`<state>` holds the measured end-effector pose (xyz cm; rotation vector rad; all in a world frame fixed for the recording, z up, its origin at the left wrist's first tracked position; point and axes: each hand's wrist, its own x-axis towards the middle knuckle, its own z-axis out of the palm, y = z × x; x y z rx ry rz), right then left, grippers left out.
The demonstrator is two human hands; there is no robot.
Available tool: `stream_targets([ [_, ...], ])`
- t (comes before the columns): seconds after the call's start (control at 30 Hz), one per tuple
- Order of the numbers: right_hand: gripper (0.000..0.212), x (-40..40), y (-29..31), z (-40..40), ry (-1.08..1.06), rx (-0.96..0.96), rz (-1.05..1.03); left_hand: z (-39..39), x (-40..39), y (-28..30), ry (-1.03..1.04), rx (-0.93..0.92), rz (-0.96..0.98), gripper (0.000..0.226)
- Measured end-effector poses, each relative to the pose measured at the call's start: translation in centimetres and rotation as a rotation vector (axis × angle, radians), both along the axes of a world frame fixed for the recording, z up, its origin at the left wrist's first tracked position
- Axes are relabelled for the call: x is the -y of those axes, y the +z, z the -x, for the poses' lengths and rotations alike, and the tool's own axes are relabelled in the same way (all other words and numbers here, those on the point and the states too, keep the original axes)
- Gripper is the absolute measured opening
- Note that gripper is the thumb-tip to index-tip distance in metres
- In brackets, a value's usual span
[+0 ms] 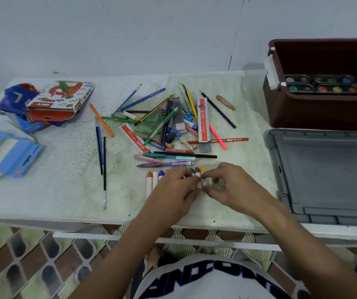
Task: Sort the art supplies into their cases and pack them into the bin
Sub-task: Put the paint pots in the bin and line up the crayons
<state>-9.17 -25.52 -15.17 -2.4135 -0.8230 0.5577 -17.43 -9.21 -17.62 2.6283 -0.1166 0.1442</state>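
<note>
Under both hands, lined-up crayons

Across the top of your frame runs a plain pale wall with a thin dark crack at upper right. Below it lies the speckled whitish surface; patterned floor tiles fill the bottom left.

Row of white-bodied crayons lies upright-pointing, side by side, just near-side of loose pencil pile; brown bin right of pile holds paint palette.
</note>
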Motion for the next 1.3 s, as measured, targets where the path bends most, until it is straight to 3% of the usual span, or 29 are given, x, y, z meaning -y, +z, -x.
stream_targets([
  [0.2,0.032,0.0,-0.2,-0.5,0.047,0.045,0.014,-0.2,-0.3,-0.1,0.029,0.015,-0.047,0.026],
  [0.43,0.038,0.6,-1.0,-0.5,-0.04,-0.059,-0.179,-0.1,-0.7,0.0,0.068,0.004,0.009,0.031],
  [0.63,0.029,0.2,-0.8,-1.3,-0.006,0.005,-0.103,-0.3,-1.6,0.6,0.015,-0.047,0.07,0.027],
  [0.77,0.027,-1.3,0.9,-3.1,0.005,0.033,-0.167,-2.4,-5.7,3.0,0.199,-0.015,0.133,0.027],
  [0.9,0.023,-4.7,1.9,-7.2,-0.141,0.146,-0.229,-6.1,-13.0,5.1,0.388,0.106,0.047,0.024],
  [1.07,0.024,-8.4,0.9,-11.6,-0.186,0.248,-0.04,-10.9,-19.8,4.1,0.439,-0.026,-0.107,0.029],
  [1.3,0.032,-9.5,0.0,-12.4,-0.15,0.265,0.2,-13.3,-21.2,2.3,0.211,-0.226,-0.265,0.026],
])
